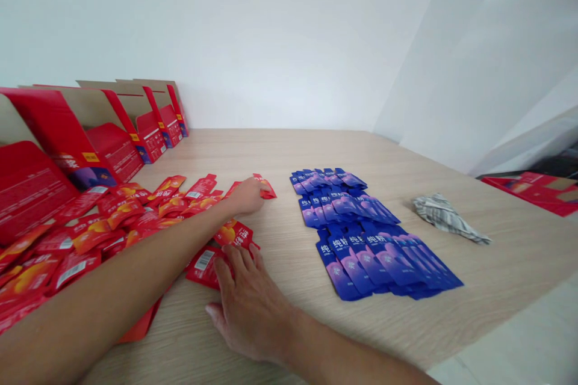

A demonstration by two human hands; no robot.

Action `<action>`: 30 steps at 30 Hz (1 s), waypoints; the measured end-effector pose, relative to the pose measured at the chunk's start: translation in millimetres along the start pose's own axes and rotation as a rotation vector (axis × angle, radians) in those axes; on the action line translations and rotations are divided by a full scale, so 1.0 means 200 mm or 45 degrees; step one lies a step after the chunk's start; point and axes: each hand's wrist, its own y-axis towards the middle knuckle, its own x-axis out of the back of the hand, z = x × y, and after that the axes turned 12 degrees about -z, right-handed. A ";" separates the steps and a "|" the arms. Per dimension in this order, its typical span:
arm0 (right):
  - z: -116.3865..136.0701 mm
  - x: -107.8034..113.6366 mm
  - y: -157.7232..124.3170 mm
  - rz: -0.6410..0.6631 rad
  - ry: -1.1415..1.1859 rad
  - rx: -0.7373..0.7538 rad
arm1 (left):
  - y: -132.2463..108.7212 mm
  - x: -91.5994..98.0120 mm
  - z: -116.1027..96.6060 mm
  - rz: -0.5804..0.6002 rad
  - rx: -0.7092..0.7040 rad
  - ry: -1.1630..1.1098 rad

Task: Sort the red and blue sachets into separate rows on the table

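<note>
My left hand (246, 195) reaches far across the wooden table (280, 150), its fingers closed on a red sachet (266, 187) at the far edge of a scattered heap of red sachets (112, 222). Near me, my right hand (248, 307) lies flat with fingers spread, its fingertips resting on a red sachet (205, 264). To the right, blue and purple sachets (361, 234) lie in overlapping rows.
Open red cardboard boxes (112, 132) stand in a row along the left by the white wall. A crumpled grey-white wrapper (447, 216) lies right of the blue sachets. Flattened red packaging (537, 192) sits at the far right. The table's near edge runs at lower right.
</note>
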 end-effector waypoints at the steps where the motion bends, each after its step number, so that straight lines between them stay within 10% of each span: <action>1: 0.00 0.00 0.00 -0.007 -0.002 0.002 | -0.01 0.00 0.00 -0.010 0.015 0.014; 30: 0.00 0.01 -0.01 -0.011 0.003 0.022 | 0.15 -0.21 -0.18 -0.079 -0.258 -0.027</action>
